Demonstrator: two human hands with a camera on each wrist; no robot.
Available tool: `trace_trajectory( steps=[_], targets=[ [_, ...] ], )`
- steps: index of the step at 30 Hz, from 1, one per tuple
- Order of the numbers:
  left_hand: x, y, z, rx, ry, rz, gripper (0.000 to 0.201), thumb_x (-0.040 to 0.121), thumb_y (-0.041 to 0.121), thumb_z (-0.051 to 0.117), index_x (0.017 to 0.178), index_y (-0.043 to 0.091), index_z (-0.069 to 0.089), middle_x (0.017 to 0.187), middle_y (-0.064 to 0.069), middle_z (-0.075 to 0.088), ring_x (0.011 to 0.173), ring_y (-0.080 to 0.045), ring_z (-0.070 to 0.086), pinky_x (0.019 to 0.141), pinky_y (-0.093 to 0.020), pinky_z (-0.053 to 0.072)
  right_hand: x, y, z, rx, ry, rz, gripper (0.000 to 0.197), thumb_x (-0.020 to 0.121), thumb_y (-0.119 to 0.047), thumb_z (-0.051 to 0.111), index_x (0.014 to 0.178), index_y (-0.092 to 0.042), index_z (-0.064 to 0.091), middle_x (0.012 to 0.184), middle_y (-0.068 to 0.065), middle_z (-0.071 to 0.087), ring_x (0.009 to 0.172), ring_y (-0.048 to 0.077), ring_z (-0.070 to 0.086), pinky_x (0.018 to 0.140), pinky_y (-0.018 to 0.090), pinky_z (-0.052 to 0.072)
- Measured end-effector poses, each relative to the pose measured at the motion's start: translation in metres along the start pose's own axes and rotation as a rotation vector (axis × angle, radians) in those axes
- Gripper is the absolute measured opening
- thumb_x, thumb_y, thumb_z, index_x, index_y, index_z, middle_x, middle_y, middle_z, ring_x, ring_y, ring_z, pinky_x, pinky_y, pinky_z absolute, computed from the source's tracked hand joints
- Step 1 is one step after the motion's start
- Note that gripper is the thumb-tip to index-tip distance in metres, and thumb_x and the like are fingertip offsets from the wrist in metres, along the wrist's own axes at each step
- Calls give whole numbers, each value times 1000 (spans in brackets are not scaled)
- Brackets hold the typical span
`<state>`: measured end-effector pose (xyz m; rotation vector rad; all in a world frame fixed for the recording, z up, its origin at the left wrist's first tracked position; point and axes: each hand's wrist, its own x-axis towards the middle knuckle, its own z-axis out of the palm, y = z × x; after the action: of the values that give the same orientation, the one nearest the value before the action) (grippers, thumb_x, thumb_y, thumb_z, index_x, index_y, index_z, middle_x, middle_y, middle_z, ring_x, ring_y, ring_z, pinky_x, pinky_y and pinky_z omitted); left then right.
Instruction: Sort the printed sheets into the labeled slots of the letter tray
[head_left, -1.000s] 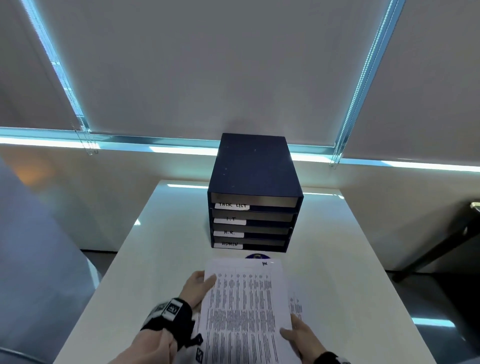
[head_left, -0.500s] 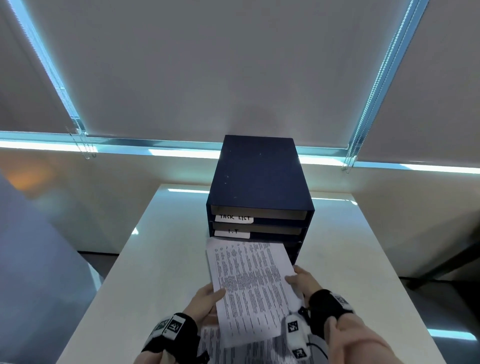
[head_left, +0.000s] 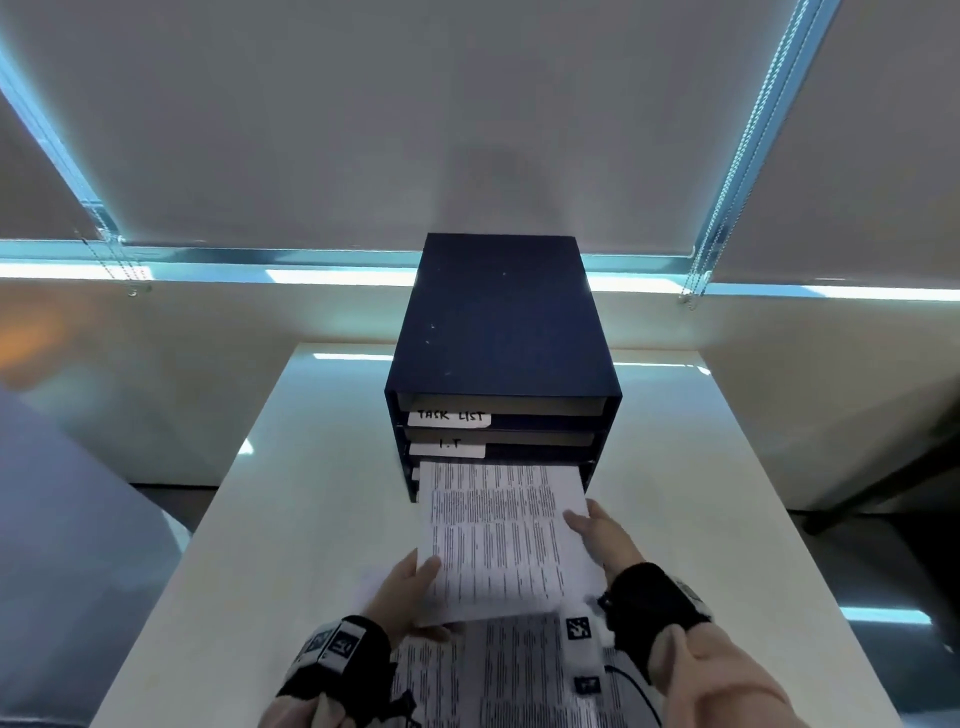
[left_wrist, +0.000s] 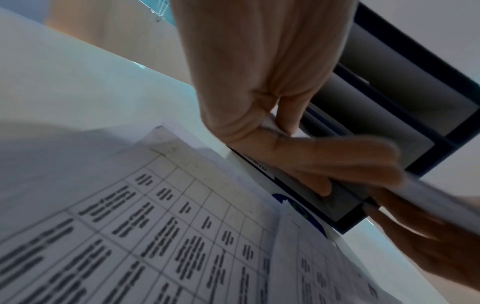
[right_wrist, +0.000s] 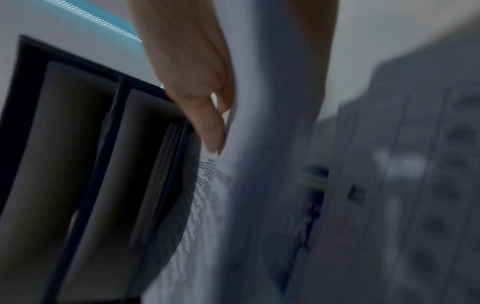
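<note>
A dark blue letter tray (head_left: 501, 332) stands at the far middle of the white table (head_left: 291, 519), with slot labels "TASK LIST" (head_left: 451, 415) and "I.T" (head_left: 448, 446) showing. A printed sheet (head_left: 498, 535) is held in the air, its far edge at the third slot down, hiding the lower labels. My left hand (head_left: 410, 582) pinches the sheet's left edge, thumb on top. My right hand (head_left: 597, 530) pinches its right edge. More printed sheets (head_left: 493, 675) lie flat on the table under my wrists. In the left wrist view the left hand (left_wrist: 283, 131) pinches the paper edge before the tray (left_wrist: 405, 86).
Closed roller blinds (head_left: 415, 119) with bead chains (head_left: 727, 171) hang behind the table. A gap separates the table's far edge from the wall. A dark table leg (head_left: 883, 488) stands at the right. Bare tabletop lies on both sides of the tray.
The sheet has been lifted off the pile and carried forward to the tray; its far edge now meets the third slot. My right hand moved up along the sheet's right edge.
</note>
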<state>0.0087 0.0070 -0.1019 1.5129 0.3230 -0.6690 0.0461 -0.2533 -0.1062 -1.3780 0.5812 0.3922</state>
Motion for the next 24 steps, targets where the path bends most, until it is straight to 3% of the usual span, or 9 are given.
trace_trajectory(
  steps=[4,6,8,11,14,16,19,21,24],
  targets=[
    [14,-5,-3,126,107,92,22,103,24,33,108,9,48,76,-14,53,39,-18,49,38,-22,38,-8,9,-13,-206,-206,170,75,85,-21,71,147,-21,27,146,11,44,104,34,65,65,39,61],
    [24,-5,-1,162,160,117,22,103,24,33,105,9,48,66,-7,41,40,-12,35,42,-22,31,-9,12,-19,-215,-205,189,72,89,-15,66,146,-17,24,143,20,45,83,38,69,40,25,49],
    [34,2,2,174,217,162,23,102,23,35,113,9,51,67,-6,45,44,-16,41,45,-24,36,-6,8,-19,-166,-129,120,43,93,-6,57,132,-4,39,112,23,67,57,30,65,32,20,39],
    [47,27,10,-22,315,197,29,98,16,48,125,6,46,101,-15,64,65,-29,59,58,-32,52,2,-13,-3,107,7,34,13,94,7,48,103,-2,49,91,23,64,42,17,57,33,19,43],
    [62,57,10,-597,204,137,51,94,-4,48,140,6,30,125,-29,54,85,-28,64,93,-44,51,26,-32,18,538,46,74,38,94,16,39,129,4,40,110,30,59,79,30,65,50,31,60],
    [69,70,6,-646,165,126,43,94,-5,46,135,-2,35,126,-25,55,106,-32,61,102,-46,44,38,-37,28,592,54,78,49,95,16,32,142,1,29,111,25,59,89,29,62,65,39,61],
    [59,65,7,-292,174,80,18,96,4,47,112,3,55,95,-13,67,80,-25,66,73,-39,57,26,-34,32,326,21,42,34,98,6,35,130,-1,44,101,16,63,87,25,64,63,34,61],
    [47,46,9,-73,127,-6,13,95,3,46,95,4,59,70,-7,62,56,-18,56,51,-26,48,10,-16,22,56,34,44,27,98,2,38,118,1,55,94,15,65,76,24,64,59,31,55],
    [35,2,14,243,98,-138,15,93,10,51,79,11,56,67,-7,59,56,-19,55,58,-32,50,-13,32,-6,-388,217,27,23,94,-4,45,106,-2,65,83,14,68,59,20,59,53,24,45]
  ],
)
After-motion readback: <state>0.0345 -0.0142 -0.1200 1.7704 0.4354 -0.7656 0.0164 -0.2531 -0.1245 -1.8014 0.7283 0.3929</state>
